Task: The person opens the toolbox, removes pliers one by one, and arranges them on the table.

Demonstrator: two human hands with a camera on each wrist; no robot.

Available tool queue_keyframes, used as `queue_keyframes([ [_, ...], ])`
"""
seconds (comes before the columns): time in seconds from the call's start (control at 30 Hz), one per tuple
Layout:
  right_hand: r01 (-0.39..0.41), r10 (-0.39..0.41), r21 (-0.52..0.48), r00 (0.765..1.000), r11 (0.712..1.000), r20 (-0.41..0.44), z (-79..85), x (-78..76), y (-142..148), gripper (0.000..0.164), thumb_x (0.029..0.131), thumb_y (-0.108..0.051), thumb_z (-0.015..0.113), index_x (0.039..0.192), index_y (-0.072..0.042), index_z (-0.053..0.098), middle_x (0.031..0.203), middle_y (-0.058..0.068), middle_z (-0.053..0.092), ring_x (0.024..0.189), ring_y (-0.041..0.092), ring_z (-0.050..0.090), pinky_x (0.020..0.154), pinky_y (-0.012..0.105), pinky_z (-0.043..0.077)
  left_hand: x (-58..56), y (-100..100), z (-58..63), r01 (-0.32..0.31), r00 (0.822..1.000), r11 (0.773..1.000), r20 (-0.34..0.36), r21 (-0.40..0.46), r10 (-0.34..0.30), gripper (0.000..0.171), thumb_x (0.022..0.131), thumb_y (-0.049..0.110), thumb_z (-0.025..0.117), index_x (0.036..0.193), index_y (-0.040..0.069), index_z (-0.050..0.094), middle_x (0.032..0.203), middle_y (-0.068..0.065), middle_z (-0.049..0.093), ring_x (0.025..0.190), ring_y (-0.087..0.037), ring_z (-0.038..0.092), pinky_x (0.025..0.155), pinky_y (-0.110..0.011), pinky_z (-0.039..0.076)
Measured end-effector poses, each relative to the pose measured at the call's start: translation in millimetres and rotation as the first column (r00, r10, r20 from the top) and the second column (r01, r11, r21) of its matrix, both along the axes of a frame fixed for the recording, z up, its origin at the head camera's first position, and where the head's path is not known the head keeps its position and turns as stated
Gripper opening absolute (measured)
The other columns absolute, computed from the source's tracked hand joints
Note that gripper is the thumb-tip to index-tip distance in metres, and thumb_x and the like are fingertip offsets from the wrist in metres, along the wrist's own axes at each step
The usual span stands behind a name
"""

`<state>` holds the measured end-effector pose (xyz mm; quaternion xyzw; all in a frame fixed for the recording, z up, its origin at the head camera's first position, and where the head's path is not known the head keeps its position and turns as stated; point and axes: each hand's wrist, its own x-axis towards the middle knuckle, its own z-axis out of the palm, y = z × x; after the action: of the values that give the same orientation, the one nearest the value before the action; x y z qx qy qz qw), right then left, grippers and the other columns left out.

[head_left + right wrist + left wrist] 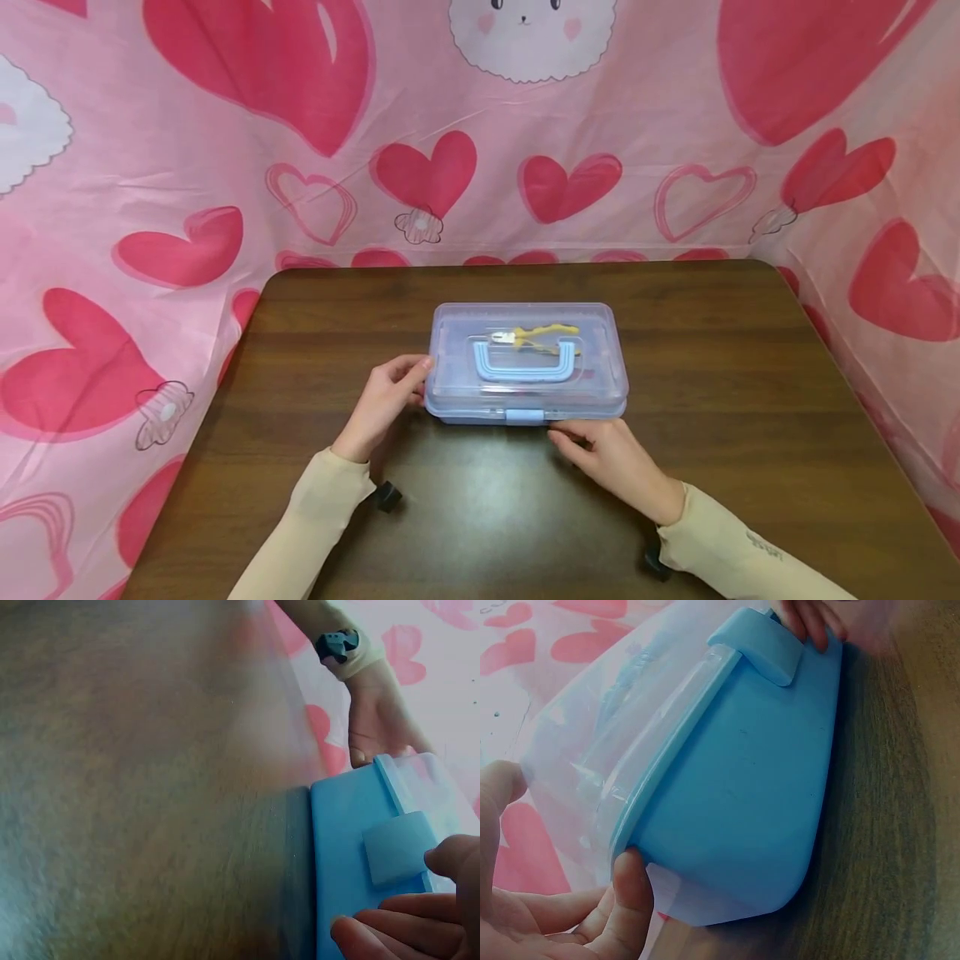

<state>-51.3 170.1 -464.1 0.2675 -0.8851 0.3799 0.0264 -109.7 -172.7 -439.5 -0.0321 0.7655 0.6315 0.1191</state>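
A plastic toolbox with a light-blue base, see-through lid and folded-down blue handle sits on the table, its lid down. Through the lid shows a pair of pliers with yellow handles. My left hand holds the box's left end, thumb on the lid and a fingertip under the lid's rim in the left wrist view. At the front, my right hand is beside the latch. Its thumb reaches the latch's edge, and the other fingers lie loosely bent against the front wall.
The brown wooden table extends around the box on all sides. A pink curtain with hearts hangs behind the table and along its sides. Small black devices are worn at both wrists.
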Motion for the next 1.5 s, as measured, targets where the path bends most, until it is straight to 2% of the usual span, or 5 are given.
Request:
queue_keyframes([
  [0.6,0.05,-0.033,-0.087,0.982,0.995,0.188,-0.4,-2.8,-5,0.02,0.097,-0.019,0.076,0.111,-0.007,0.081,0.101,-0.001,0.079,0.082,0.002,0.069,0.07,0.024,0.06,-4.0,-4,4.0,0.042,0.999,0.999,0.014,0.021,-0.042,0.047,0.105,0.031,0.064,0.133,-0.007,0.062,0.108,-0.016,0.068,0.084,-0.021,0.065,0.076,-0.03,0.06],
  [0.7,0.068,0.02,-0.193,0.907,0.979,0.422,-2.3,-5.4,-9,0.031,0.101,-0.024,0.071,0.117,0.002,0.076,0.103,0.009,0.079,0.085,0.012,0.075,0.07,0.027,0.062,-5.7,-5,6.3,0.049,0.999,0.999,0.016,0.021,-0.05,0.048,0.105,0.031,0.064,0.134,-0.007,0.061,0.109,-0.016,0.067,0.084,-0.021,0.064,0.075,-0.029,0.06],
  [0.87,0.214,0.127,-0.38,0.704,0.9,0.699,-8.2,-8.1,-18,0.051,0.107,-0.029,0.061,0.128,0.018,0.063,0.118,0.03,0.071,0.099,0.033,0.076,0.076,0.038,0.064,-5.2,-6,7.0,0.069,0.997,0.997,0.018,0.022,-0.069,0.049,0.106,0.032,0.063,0.136,-0.007,0.06,0.113,-0.017,0.067,0.086,-0.021,0.065,0.077,-0.029,0.06],
  [1.27,0.365,0.292,-0.506,0.503,0.782,0.814,-5.7,-6.0,-26,0.071,0.111,-0.045,0.046,0.143,0.019,0.047,0.133,0.03,0.064,0.109,0.025,0.073,0.088,0.039,0.062,-5.2,-6,6.6,0.073,0.997,0.997,0.024,0.017,-0.074,0.051,0.105,0.034,0.064,0.136,-0.006,0.06,0.115,-0.019,0.067,0.087,-0.022,0.065,0.078,-0.03,0.061],
  [1.5,0.429,0.284,-0.483,0.45,0.763,0.847,-3.9,-6.8,-28,0.072,0.108,-0.046,0.053,0.139,0.019,0.049,0.118,0.02,0.073,0.103,0.021,0.074,0.087,0.035,0.061,-5.0,-6,8.2,0.071,0.997,0.997,0.032,0.02,-0.072,0.05,0.105,0.033,0.064,0.136,-0.007,0.061,0.113,-0.017,0.068,0.086,-0.022,0.065,0.077,-0.029,0.061],
])
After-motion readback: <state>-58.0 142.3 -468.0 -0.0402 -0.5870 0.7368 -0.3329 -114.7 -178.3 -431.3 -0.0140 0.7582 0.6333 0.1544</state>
